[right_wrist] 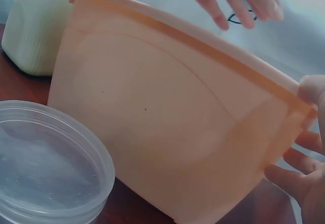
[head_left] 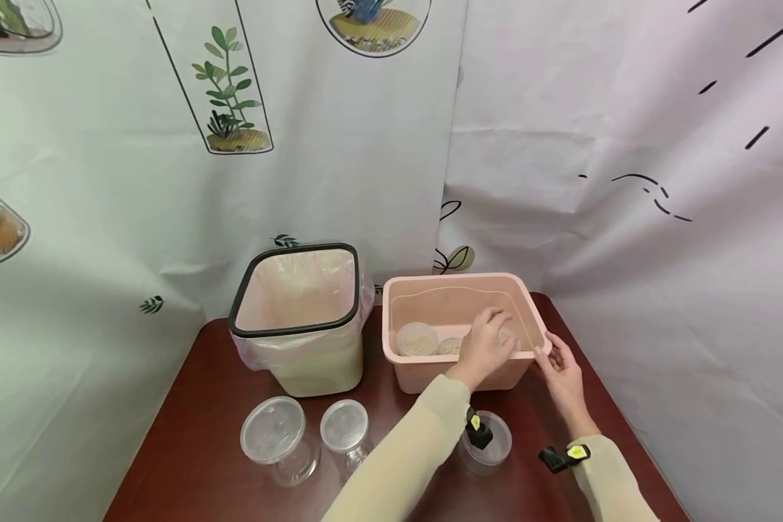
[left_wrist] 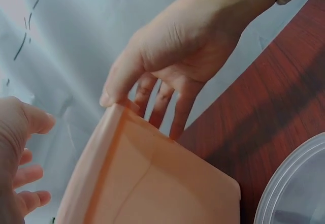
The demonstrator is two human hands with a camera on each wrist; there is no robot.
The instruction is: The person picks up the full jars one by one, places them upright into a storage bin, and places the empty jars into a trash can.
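Observation:
A pink plastic bin [head_left: 424,373] stands at the back of the table with round clear containers inside. One container [head_left: 417,339] of pale contents sits at its left, another [head_left: 450,346] beside it. My left hand [head_left: 486,348] hangs over the bin's right part, above a further clear container [head_left: 505,336]. Its thumb and fingers are spread apart in the left wrist view, holding nothing. My right hand [head_left: 564,377] grips the bin's front right corner. In the right wrist view the right thumb lies on the rim and the fingers reach below it.
On the front left stand two clear jars with lids, a wide one [head_left: 274,429] and a narrower one [head_left: 344,426]. A round clear container [head_left: 492,444] stands in front of the bin, under my left wrist. A bag-lined waste bin [head_left: 320,366] stands left of the pink bin.

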